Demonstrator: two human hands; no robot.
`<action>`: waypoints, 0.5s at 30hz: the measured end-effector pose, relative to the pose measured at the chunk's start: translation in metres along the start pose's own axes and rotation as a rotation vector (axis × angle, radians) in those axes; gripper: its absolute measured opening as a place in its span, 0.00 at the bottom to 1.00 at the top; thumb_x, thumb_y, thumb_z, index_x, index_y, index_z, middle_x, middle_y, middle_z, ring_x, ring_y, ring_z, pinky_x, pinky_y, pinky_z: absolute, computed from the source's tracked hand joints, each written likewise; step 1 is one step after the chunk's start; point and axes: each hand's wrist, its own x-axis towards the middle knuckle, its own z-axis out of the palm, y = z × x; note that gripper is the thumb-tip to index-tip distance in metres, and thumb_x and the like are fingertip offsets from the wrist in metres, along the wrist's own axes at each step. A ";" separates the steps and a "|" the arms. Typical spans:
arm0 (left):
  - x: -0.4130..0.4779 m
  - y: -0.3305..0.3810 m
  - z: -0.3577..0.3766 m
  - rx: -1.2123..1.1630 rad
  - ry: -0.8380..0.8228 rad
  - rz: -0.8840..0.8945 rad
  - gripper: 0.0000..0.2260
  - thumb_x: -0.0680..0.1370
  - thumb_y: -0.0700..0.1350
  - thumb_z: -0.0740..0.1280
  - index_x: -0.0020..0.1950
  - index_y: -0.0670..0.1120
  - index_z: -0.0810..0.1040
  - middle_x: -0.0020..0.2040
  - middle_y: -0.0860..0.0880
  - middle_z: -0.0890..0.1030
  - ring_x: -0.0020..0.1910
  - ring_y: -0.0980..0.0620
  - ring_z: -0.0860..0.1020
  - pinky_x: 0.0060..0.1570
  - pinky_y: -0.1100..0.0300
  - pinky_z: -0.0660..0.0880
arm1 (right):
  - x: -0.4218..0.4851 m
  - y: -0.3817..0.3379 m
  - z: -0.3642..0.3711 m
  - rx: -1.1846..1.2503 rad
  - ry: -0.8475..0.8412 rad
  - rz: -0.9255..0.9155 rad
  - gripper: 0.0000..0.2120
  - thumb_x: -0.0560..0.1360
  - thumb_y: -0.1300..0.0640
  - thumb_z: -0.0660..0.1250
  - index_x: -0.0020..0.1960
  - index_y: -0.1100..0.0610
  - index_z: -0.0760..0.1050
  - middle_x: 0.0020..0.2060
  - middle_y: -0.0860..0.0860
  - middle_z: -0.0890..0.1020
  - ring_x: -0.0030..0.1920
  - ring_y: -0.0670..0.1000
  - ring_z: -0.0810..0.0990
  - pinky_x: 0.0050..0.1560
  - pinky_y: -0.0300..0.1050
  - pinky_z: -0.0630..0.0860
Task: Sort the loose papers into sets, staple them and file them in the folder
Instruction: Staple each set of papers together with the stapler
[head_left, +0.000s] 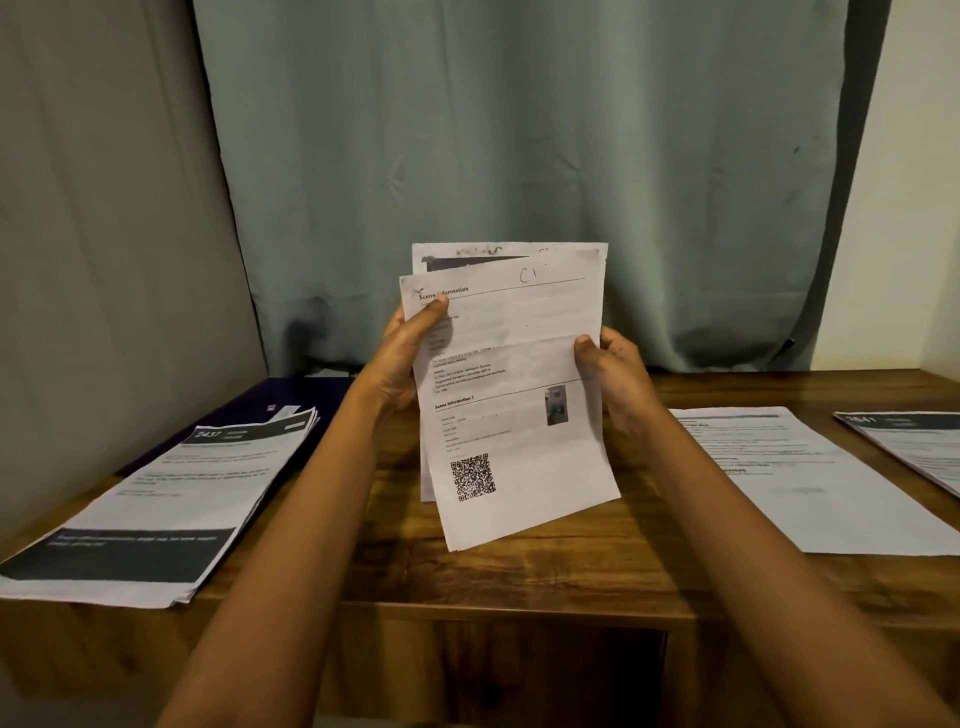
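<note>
A small bundle of papers (519, 415) is held upright above the middle of the wooden table (519, 566), clear of its surface. The bundle's left edge is gripped by the left hand (410, 358), with the thumb laid across the printed face and the fingers hidden behind. Its right edge is pinched by the right hand (618, 379), thumb in front and fingers curled behind. The front sheet is tilted, so that the top of a second sheet (467, 254) is seen behind it; a QR code (472, 477) is printed low on the front sheet.

Left of the bundle, a stack of papers (171, 509) is laid flat on the table, partly over a dark folder (291, 400). Right of the bundle, a single set of pages (789, 478) is laid flat, and further right another set (914, 447) is cut off by the frame. Behind the bundle, a grey-green curtain (519, 130) is hung.
</note>
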 end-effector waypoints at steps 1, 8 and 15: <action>-0.002 -0.004 -0.003 0.011 0.011 -0.003 0.13 0.75 0.44 0.68 0.58 0.45 0.75 0.47 0.48 0.85 0.46 0.48 0.83 0.44 0.51 0.81 | 0.000 0.001 0.000 -0.008 -0.006 -0.001 0.11 0.80 0.55 0.61 0.61 0.55 0.75 0.56 0.51 0.81 0.55 0.53 0.81 0.57 0.53 0.78; -0.004 -0.019 0.000 0.123 0.198 0.017 0.11 0.80 0.42 0.64 0.61 0.41 0.75 0.53 0.46 0.82 0.49 0.49 0.82 0.52 0.51 0.80 | -0.002 0.000 0.001 -0.045 -0.056 -0.073 0.12 0.81 0.59 0.60 0.62 0.59 0.74 0.56 0.52 0.81 0.55 0.51 0.80 0.57 0.46 0.78; 0.007 -0.004 0.001 0.051 0.330 0.036 0.12 0.79 0.41 0.65 0.62 0.40 0.76 0.53 0.44 0.82 0.50 0.46 0.82 0.45 0.52 0.81 | -0.004 0.003 -0.003 -0.129 -0.121 -0.071 0.06 0.80 0.58 0.62 0.56 0.58 0.74 0.49 0.50 0.81 0.45 0.44 0.81 0.42 0.35 0.78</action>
